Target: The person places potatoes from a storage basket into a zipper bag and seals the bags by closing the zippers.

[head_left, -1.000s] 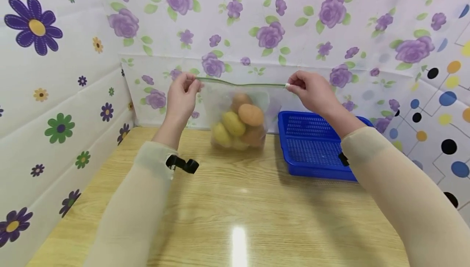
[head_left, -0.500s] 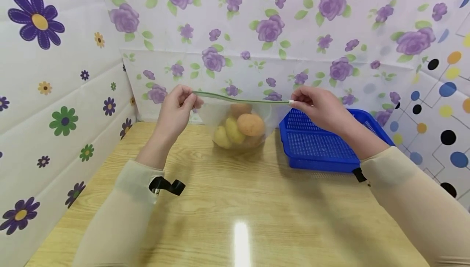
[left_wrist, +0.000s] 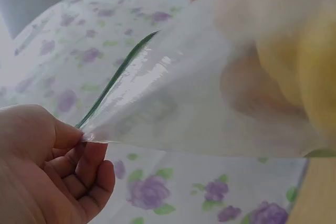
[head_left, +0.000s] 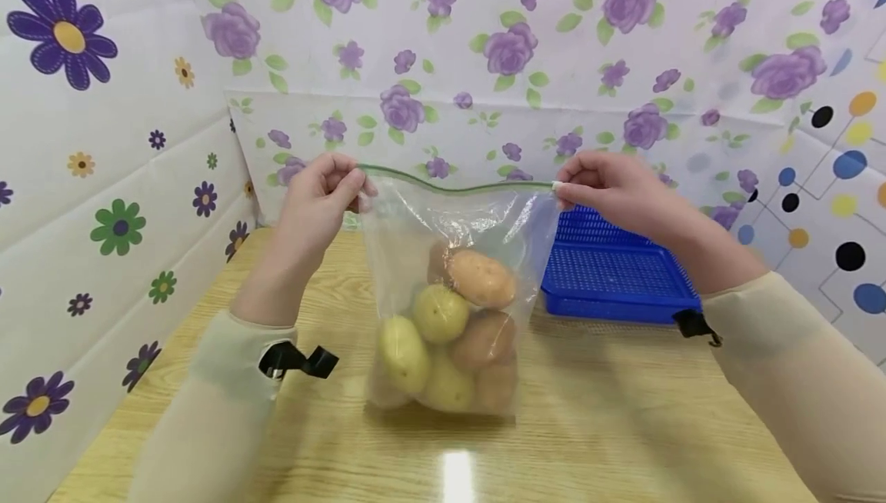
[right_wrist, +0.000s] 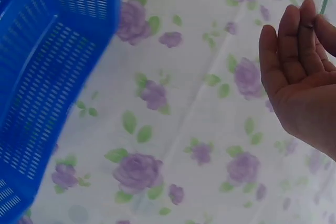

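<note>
Your left hand (head_left: 320, 194) is pinching one end of the zip-lock bag (head_left: 453, 272)'s green seal; your right hand (head_left: 609, 189) is pinching the other; the bag of potatoes (head_left: 450, 330) is hanging over the wooden table (head_left: 609, 426), beside the blue basket (head_left: 609, 272).

Wooden table (head_left: 588, 426) — carrying a blue basket (head_left: 609, 272) and potato bag (head_left: 450, 295).

The bag (head_left: 453, 288) stood on the table (head_left: 588, 426), near its middle. The potatoes (head_left: 450, 334) lay piled inside the bag, in its lower half. The left hand (head_left: 314, 199) was at the bag's upper left corner, the right hand (head_left: 612, 188) at its upper right corner. The basket (head_left: 616, 272) sat on the table to the right of the bag and behind it, against the wall (head_left: 484, 49).
</note>
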